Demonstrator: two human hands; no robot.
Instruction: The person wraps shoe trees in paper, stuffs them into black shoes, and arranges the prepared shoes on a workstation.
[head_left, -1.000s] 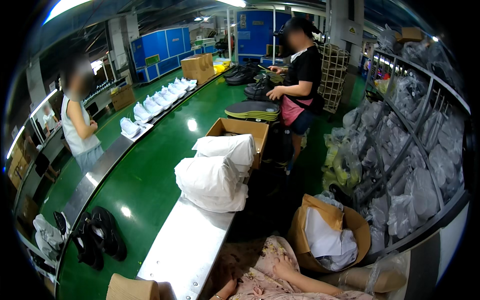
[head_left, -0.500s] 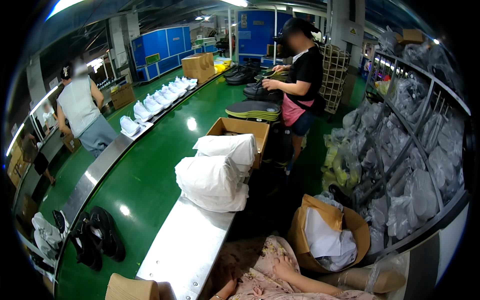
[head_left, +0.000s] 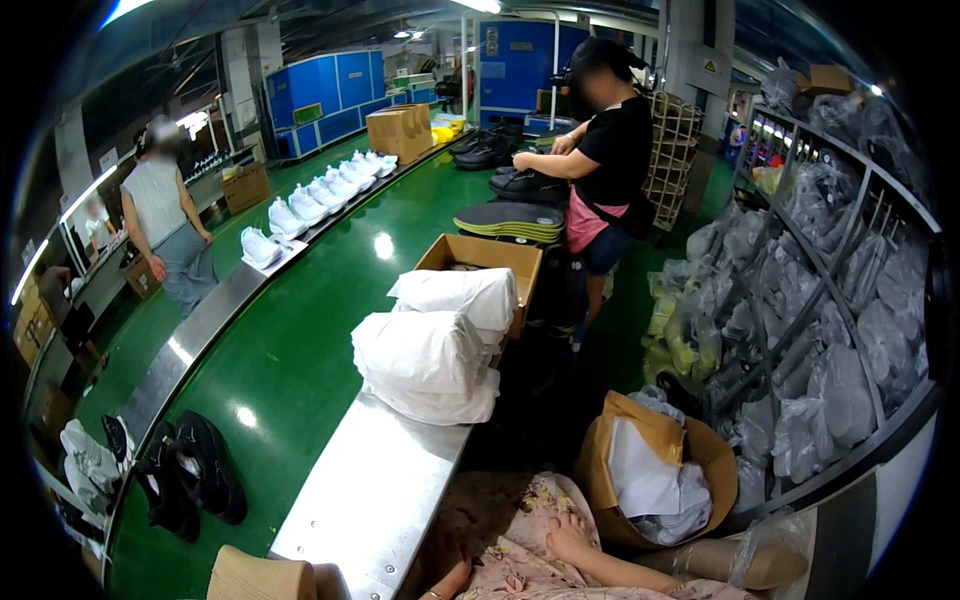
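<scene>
My right hand (head_left: pixel 568 538) lies on the pink floral cloth (head_left: pixel 520 555) over my lap, its fingers spread and holding nothing. Lower and to the left, my left hand (head_left: pixel 452 570) rests on the same cloth beside the metal bench (head_left: pixel 350 500). Its fingers are in shadow but look stretched out, and no object shows in them. White wrapped bundles (head_left: pixel 425 355) are stacked at the bench's far end. Just behind them stands an open cardboard box (head_left: pixel 527 268). A carton (head_left: pixel 597 440) with white paper inside is to the right of my lap.
Black shoes (head_left: pixel 208 465) and a row of white shoes (head_left: pixel 305 205) line the green conveyor (head_left: pixel 300 350). A co-worker (head_left: pixel 610 140) handles black shoes beside stacked insoles (head_left: pixel 510 218). At right, a metal rack (head_left: pixel 815 250) holds plastic-wrapped items. Another person (head_left: pixel 160 210) stands at left.
The person at left has turned and now has an arm hanging down. The co-worker's hands have moved lower and closer to the black shoes. My hands have stayed in place.
</scene>
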